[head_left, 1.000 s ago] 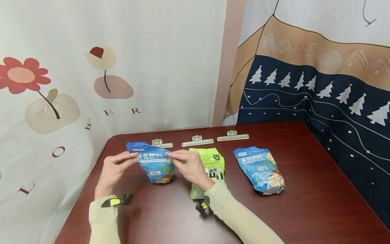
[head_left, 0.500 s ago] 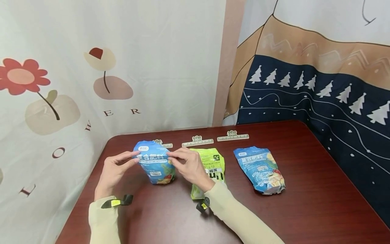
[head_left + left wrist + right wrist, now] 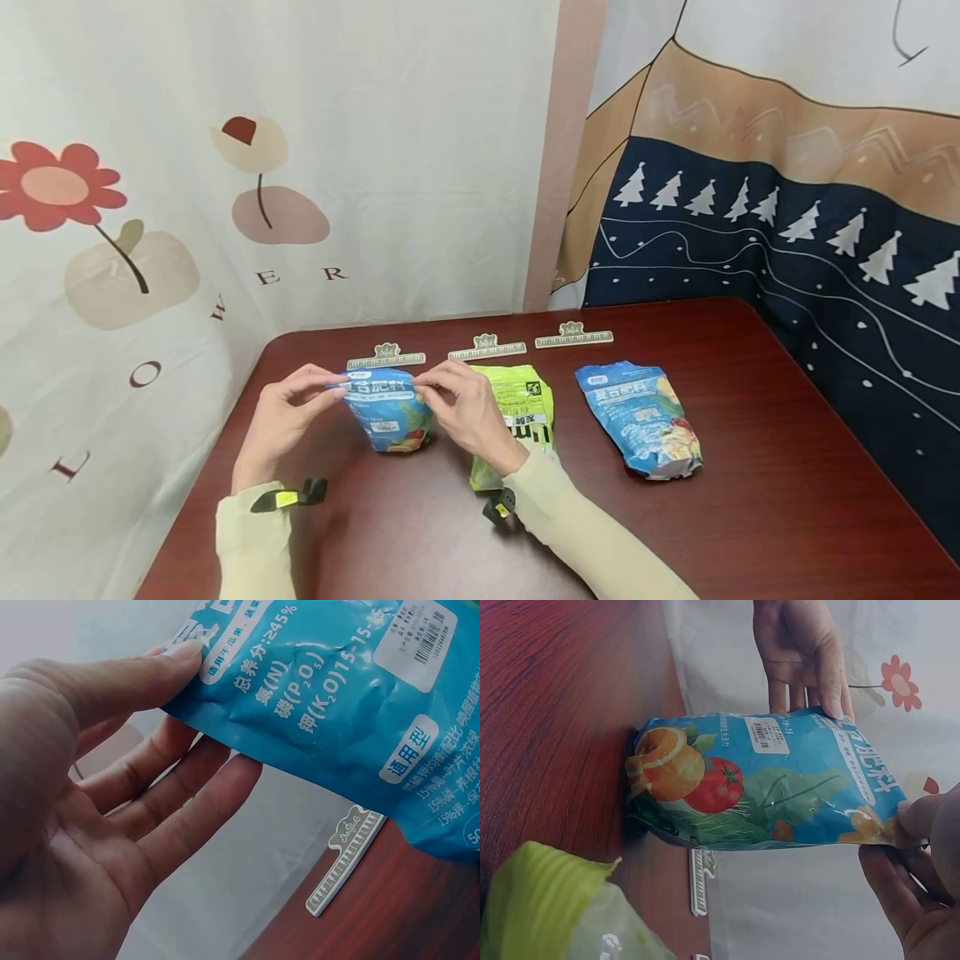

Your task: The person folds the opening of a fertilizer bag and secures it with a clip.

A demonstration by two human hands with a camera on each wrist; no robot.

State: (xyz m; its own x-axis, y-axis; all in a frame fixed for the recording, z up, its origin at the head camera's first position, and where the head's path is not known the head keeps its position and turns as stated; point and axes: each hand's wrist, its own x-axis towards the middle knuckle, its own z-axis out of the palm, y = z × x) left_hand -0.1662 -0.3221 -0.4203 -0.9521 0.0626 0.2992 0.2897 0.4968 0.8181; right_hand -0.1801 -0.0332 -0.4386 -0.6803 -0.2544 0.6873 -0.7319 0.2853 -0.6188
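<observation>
A blue fertilizer bag (image 3: 386,419) stands on the table at the left, its printed front facing me. At its upper left edge my left hand (image 3: 277,421) pinches it between thumb and fingers. My right hand (image 3: 467,414) pinches the upper right edge. The bag's top looks folded backward, and the part behind the fold is hidden in the head view. In the left wrist view, the left thumb presses the front of the blue bag (image 3: 315,712), with the fingers behind it. The right wrist view shows both hands on the bag's two upper sides.
Three ruler-patterned clips, a left one (image 3: 386,358), a middle one (image 3: 487,347) and a right one (image 3: 573,335), lie along the table's back. A green bag (image 3: 525,396) lies beside the right hand, partly covered by it. Another blue bag (image 3: 637,421) lies farther right.
The bag's loose top, upright earlier, has gone back and down, so the left clip shows whole behind it. Both hands keep their pinch, almost in the same place.
</observation>
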